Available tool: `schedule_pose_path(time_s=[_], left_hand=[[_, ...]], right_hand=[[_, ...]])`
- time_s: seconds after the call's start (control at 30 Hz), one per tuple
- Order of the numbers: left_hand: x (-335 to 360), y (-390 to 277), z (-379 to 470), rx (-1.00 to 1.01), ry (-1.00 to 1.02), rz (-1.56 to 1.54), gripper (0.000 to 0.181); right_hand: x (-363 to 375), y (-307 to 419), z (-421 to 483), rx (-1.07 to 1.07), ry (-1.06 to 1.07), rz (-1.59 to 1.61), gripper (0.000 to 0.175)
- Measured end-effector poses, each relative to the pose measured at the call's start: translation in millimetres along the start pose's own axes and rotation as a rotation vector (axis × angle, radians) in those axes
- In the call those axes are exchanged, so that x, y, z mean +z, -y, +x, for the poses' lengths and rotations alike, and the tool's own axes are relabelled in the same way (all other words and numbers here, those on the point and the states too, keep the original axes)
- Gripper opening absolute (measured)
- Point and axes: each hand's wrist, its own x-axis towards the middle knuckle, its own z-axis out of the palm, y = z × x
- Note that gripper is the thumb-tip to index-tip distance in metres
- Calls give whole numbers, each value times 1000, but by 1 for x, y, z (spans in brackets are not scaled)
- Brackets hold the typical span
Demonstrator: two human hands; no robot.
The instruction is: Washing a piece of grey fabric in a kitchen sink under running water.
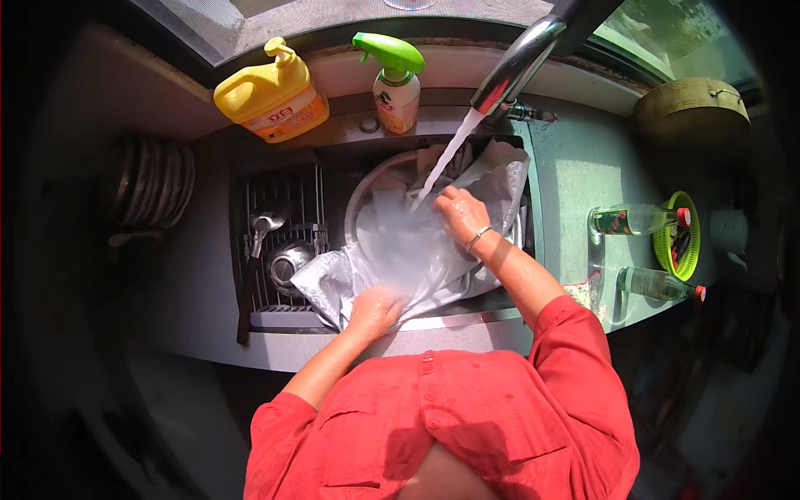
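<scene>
A silver-grey patterned cloth (494,194) with a scalloped edge lies bunched in a round metal basin (354,215) inside the sink. Part of it spills over the basin's near side towards the front rim. Water from a chrome faucet (519,62) pours onto the cloth, and cloudy water sits in the middle. My left hand (376,309) grips the cloth at the sink's front; its fingertips are blurred. Beside the stream, my right hand (464,215) has its fingers curled on the cloth, and a bracelet (478,239) circles that wrist.
Left in the sink, a drying rack (281,315) holds a metal bowl (290,267) and a ladle (265,223). Behind stand a yellow pump jug (275,100) and a spray bottle (397,87). Two glass bottles (637,220) and a green basket (692,250) are right; stacked plates (159,181) are left.
</scene>
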Motion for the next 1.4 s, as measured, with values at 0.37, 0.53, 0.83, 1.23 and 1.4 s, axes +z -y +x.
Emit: schedule_pose_path(time_s=[0.37, 0.53, 0.83, 1.23, 1.4], left_hand=[[-22, -18, -7, -48, 306, -96, 16], [-33, -37, 38, -62, 308, 306, 64], [32, 37, 110, -76, 468, 560, 107], [99, 130, 165, -179, 797, 231, 73], [115, 173, 122, -386, 641, 117, 59]], right_hand=[[21, -84, -1, 271, 32, -271, 18], [2, -39, 5, -2, -188, -38, 29], [80, -58, -38, -15, 220, -6, 66], [231, -141, -51, -304, 422, -524, 37], [216, -137, -48, -143, 453, -308, 40]])
